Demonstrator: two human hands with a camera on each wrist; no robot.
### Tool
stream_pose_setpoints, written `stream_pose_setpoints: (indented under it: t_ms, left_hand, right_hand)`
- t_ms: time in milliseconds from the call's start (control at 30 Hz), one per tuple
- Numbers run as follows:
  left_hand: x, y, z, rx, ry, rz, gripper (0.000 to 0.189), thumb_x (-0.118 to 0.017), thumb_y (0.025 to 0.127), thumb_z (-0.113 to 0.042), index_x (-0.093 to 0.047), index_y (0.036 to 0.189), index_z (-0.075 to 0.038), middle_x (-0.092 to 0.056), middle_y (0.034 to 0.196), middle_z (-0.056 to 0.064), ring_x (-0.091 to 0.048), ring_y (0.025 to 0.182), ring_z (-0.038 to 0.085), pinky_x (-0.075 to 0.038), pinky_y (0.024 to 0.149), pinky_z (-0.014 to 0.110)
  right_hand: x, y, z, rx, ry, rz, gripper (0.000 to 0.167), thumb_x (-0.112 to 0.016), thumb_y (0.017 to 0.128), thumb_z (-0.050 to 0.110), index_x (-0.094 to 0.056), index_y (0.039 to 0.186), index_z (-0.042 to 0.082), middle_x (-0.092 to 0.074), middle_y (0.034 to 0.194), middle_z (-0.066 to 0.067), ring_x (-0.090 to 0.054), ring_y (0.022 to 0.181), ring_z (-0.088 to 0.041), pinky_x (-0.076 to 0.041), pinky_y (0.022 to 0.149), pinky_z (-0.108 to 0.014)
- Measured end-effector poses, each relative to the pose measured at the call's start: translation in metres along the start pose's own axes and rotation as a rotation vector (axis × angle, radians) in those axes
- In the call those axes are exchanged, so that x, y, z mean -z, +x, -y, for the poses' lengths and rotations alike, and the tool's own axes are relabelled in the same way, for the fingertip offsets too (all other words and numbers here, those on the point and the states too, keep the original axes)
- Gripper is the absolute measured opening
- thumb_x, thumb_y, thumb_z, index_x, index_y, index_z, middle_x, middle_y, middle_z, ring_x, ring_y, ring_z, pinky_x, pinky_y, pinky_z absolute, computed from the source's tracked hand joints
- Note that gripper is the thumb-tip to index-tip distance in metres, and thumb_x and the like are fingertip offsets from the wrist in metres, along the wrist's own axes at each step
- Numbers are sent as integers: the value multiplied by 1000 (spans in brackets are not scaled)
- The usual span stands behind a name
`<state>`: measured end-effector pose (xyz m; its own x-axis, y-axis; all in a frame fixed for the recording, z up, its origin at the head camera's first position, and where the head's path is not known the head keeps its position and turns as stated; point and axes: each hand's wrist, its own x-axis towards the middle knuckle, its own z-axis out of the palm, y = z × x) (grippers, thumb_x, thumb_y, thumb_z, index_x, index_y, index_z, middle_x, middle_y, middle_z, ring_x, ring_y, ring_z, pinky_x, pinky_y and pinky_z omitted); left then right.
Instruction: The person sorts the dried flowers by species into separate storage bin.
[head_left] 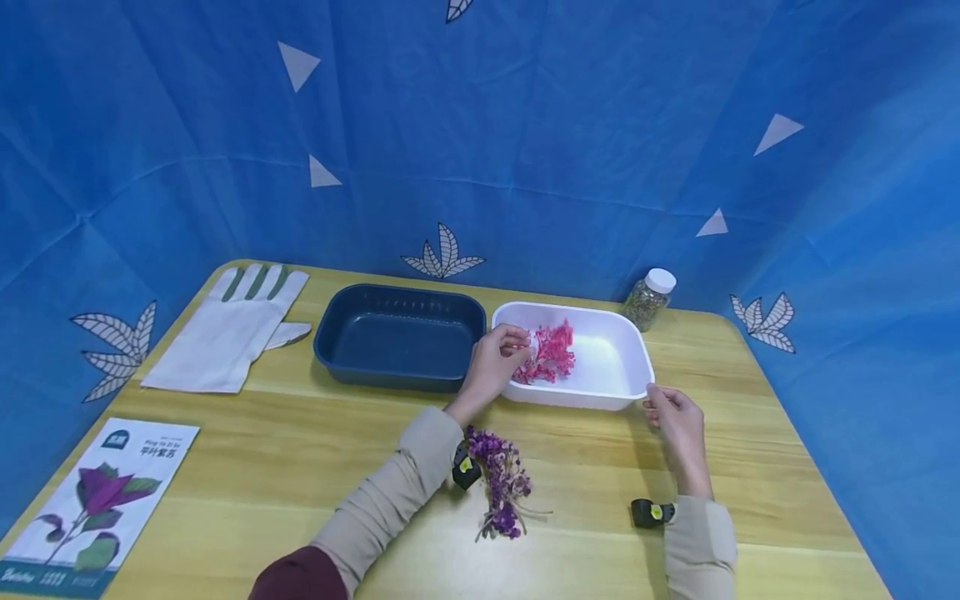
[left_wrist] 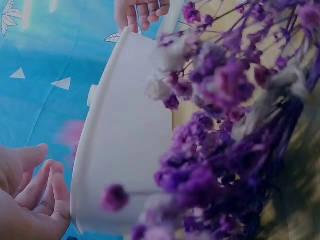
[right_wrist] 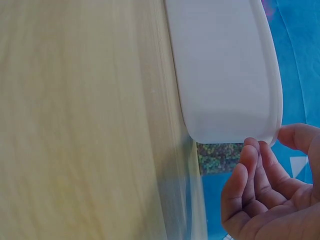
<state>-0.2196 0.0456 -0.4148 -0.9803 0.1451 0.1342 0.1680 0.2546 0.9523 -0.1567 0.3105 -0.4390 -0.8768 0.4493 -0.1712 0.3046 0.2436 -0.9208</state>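
Note:
A white plastic basin (head_left: 611,404) holds a bunch of pink dried flowers (head_left: 553,354) in its left half. Over that side hangs my left hand (head_left: 491,360), its fingers bent beside the pink flowers. In the left wrist view the thumb stands apart from the loosely bent fingers (left_wrist: 59,200), close to the basin's rim. My right hand (head_left: 678,425) pinches the basin's front right corner; in the right wrist view the thumb (right_wrist: 297,136) is on one side of the rim and fingers on the other. Purple dried flowers (head_left: 501,475), tied in a bunch, lie below my left wrist.
A dark blue basin (head_left: 401,379) stands left of the white one. White gloves (head_left: 221,333) with green stripes lie at the far left, a seed packet (head_left: 97,508) nearer. A white-capped jar (head_left: 647,304) stands behind the right corner. A blue curtain (head_left: 525,150) surrounds the wooden table (head_left: 300,450).

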Motion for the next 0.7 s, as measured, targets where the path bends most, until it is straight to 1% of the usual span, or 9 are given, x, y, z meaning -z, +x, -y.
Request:
stream_pose_setpoints:
  t_ms: [267,367,567,700]
  left_hand:
    - [3,-1,1,8,-22,28,23,-65,90,-11,-62,111,-3,-68,106,10,-62,94,21,-51,82,29]
    - [3,-2,1,2,-23,32,24,-65,90,-11,-62,112,-2,-68,106,9,-62,95,21,-50,84,29]
    - [5,-5,-1,0,-26,36,21,-65,90,-11,-63,110,-4,-69,105,8,-62,95,20,-49,85,30]
    - [8,-8,-3,-10,-48,36,23,-65,89,-10,-62,111,-2,-69,105,9,-62,96,21,-49,86,30]
  right_hand:
    - [-1,2,0,5,-12,-20,40,-52,97,31,-53,115,-5,-59,75,11,-56,68,-1,-48,61,-15]
    - [-1,1,0,8,-8,-20,40,-52,97,31,-53,115,-5,-59,75,11,-56,67,-1,-48,61,-15]
    - [-1,0,0,7,-18,-10,44,-52,97,33,-53,118,-5,-60,77,10,-57,69,-2,-49,63,-16]
    - [0,0,0,8,-12,-5,44,-52,97,33,-52,118,-5,-60,77,10,-57,69,-2,-49,63,-16]
